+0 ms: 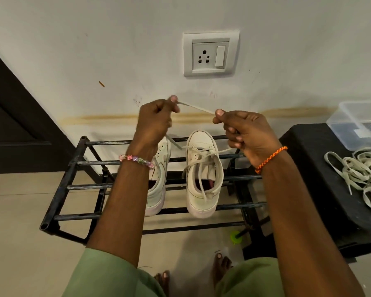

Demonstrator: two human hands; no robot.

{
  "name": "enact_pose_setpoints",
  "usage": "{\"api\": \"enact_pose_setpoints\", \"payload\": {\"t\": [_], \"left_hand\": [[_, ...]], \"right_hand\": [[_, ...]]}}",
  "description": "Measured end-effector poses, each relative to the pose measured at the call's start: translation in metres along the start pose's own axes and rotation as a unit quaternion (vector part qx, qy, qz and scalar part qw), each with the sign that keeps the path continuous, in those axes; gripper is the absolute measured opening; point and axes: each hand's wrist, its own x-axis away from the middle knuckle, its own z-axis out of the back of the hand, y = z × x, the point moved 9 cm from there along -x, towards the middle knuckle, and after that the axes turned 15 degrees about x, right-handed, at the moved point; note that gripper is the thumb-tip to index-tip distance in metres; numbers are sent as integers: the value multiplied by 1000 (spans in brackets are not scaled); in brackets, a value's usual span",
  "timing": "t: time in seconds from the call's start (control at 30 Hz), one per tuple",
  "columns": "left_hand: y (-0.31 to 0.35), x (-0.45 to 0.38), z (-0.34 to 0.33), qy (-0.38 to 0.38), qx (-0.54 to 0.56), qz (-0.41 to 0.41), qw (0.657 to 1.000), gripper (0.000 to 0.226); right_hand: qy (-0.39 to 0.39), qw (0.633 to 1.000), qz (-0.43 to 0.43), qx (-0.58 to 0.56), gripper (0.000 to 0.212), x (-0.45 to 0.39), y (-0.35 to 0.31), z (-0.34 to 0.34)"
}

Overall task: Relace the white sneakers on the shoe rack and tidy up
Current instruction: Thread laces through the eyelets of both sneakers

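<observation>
On the black shoe rack (79, 162) two white sneakers (202, 172) sit side by side, the right one partly laced. Above them the left hand (154, 123) and right hand (244, 130) each pinch the lace (196, 108) taut between curled fingers. Best to even both ends before threading, keeping the flat lace untwisted.

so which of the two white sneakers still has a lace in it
The right sneaker: laces cross its eyelets. The left sneaker, partly behind the left forearm, shows bare eyelets.
</observation>
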Motion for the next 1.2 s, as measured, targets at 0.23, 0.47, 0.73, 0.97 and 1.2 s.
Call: {"api": "enact_pose_setpoints", "payload": {"t": [0.23,0.47,0.73,0.97,1.2], "left_hand": [[-48,8,91,357,169,103,913,30],[-18,-2,22,88,-191,-3,978,60],[-46,26,-74,-245,-225,18,943,31],[-45,8,-44,-152,-209,14,966,11],[-44,12,-55,-184,-158,26,970,14]], "right_hand": [[71,988,-54,-130,15,-7,26,33],[12,997,-45,54,26,-14,37,5],[73,984,8,164,14,-16,29,8],[5,998,-56,-6,11,-20,42,-2],[63,992,-25,102,8,-19,36,4]]}}
